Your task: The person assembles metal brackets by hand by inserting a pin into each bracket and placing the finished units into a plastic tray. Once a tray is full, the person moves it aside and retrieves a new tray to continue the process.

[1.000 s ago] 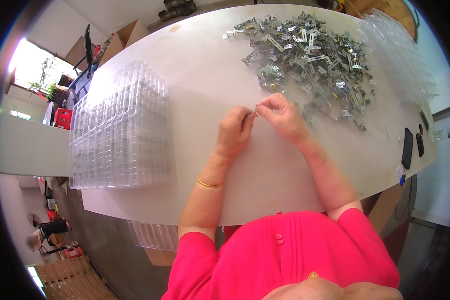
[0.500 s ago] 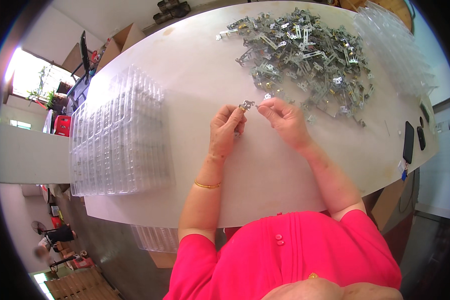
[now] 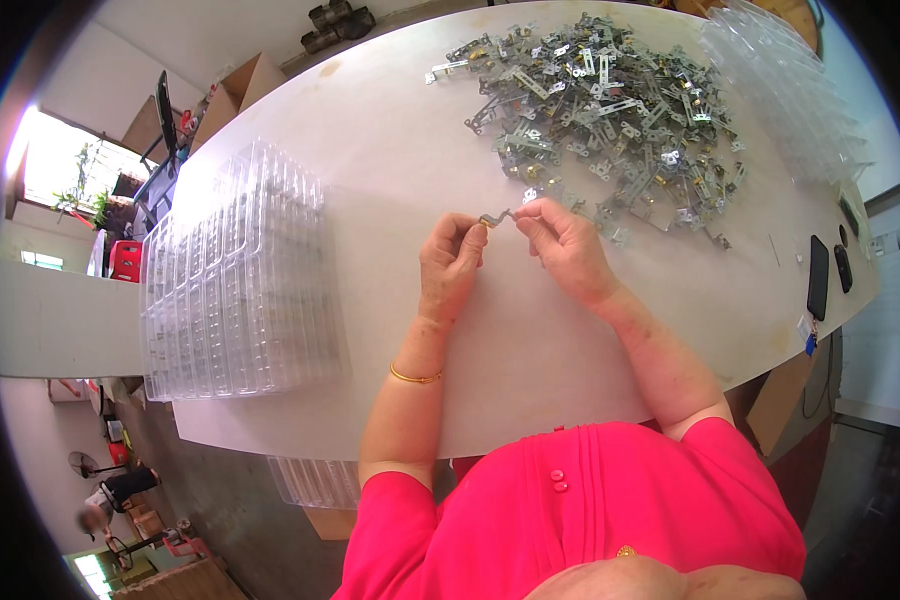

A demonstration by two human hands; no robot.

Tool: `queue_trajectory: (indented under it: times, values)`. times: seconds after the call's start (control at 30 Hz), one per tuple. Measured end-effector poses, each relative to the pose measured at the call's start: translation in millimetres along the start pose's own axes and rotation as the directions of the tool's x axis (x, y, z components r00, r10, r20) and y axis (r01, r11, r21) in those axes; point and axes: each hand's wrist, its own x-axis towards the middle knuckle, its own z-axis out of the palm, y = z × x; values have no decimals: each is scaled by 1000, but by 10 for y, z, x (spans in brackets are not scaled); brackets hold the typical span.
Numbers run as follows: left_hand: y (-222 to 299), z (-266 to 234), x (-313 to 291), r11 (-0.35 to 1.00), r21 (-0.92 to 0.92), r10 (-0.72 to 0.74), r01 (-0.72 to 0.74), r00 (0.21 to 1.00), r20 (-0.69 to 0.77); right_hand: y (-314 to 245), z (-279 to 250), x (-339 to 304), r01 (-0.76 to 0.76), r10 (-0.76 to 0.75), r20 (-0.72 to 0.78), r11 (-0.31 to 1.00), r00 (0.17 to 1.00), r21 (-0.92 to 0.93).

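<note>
Between my hands is a small bent metal bracket (image 3: 494, 220) with a brass-coloured spot near its left end. My left hand (image 3: 452, 262) is closed, its thumb and forefinger pinching the bracket's left end. My right hand (image 3: 568, 248) is closed too, with its fingertips at the bracket's right end; whether they grip the bracket itself or a smaller piece I cannot make out. Just beyond my right fingers begins a large heap of metal brackets (image 3: 610, 110), silvery with some brass-coloured bits.
Stacked clear plastic trays (image 3: 235, 290) stand on the white table (image 3: 390, 120) at the left. More clear trays (image 3: 785, 95) lie at the far right. A black phone (image 3: 818, 278) and a small dark object (image 3: 842, 268) lie near the right edge. A person (image 3: 120, 495) is far off at lower left.
The bracket has turned in my fingers and now shows its thin edge. My right fingertips have come closer to its right end. My left hand has barely moved.
</note>
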Motion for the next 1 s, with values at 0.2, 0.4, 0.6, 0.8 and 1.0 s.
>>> queue_trajectory:
  times: [0.2, 0.4, 0.6, 0.8, 1.0]
  values:
    - [-16, -12, -14, 960, 259, 87, -104, 993, 73, -105, -93, 8, -200, 178, 164, 972, 970, 125]
    - [320, 97, -48, 871, 461, 234, -167, 968, -92, 185, -132, 74, -318, 253, 239, 902, 937, 293]
    - [1712, 426, -434, 969, -239, -47, 66, 996, 81, 290, -137, 59, -340, 270, 249, 891, 930, 303]
    - [2119, 375, -633, 828, -326, 533, -457, 820, 206, 176, -112, 57, -383, 323, 252, 891, 912, 243]
    - [2372, 489, -796, 819, -376, 503, -434, 858, 104, 175, -83, 37, -336, 273, 252, 907, 928, 254]
